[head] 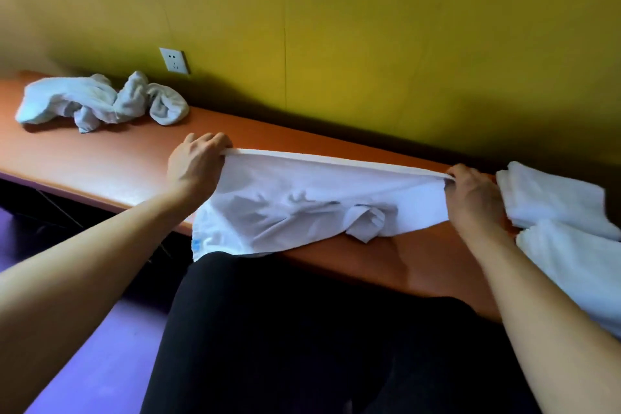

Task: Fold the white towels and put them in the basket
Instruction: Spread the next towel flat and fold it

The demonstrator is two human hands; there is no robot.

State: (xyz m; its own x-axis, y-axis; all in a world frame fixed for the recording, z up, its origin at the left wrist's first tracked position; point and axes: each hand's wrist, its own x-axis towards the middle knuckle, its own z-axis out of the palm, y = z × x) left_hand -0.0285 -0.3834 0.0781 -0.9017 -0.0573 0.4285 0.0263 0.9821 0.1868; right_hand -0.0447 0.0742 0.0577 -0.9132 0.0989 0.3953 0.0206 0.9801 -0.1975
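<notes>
With the left hand (196, 163) and right hand (472, 193) each pinching a far corner of the white towel (302, 202) stretched over the orange table (100, 161), keep that hem taut and level, then fold it squarely toward the near edge.

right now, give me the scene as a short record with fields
left hand: left hand grips one end of the towel's top edge
right hand: right hand pinches the other end
towel: towel stretched between the hands, lower part draped over the table edge
table: table, orange
unfolded: crumpled towels at far left
folded: folded towels at right
basket: not in view
</notes>
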